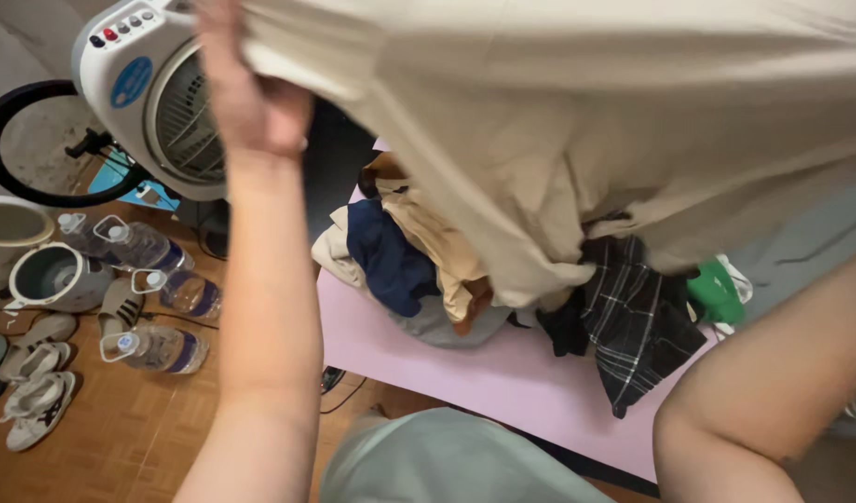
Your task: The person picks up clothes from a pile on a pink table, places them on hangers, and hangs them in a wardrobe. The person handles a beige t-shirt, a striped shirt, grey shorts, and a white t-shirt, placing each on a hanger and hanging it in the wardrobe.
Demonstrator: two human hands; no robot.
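Note:
My left hand point(251, 98) is raised at the upper left, fingers closed on the edge of a large beige garment point(577, 121). The garment hangs spread across the top of the view and drapes down over a pile of clothes point(428, 270) on a pink bed sheet point(502, 382). The pile holds a navy piece, a tan piece and a dark plaid piece point(633, 317). My right forearm point(773, 382) rises from the lower right. Its hand is hidden past the cloth and the frame edge.
A white floor fan point(158, 93) stands at the upper left beside a black ring point(27, 140). On the wooden floor lie several water bottles point(158, 349), pale sneakers point(37, 396) and a white cooker pot point(55, 275). A green item point(717, 293) sits right of the pile.

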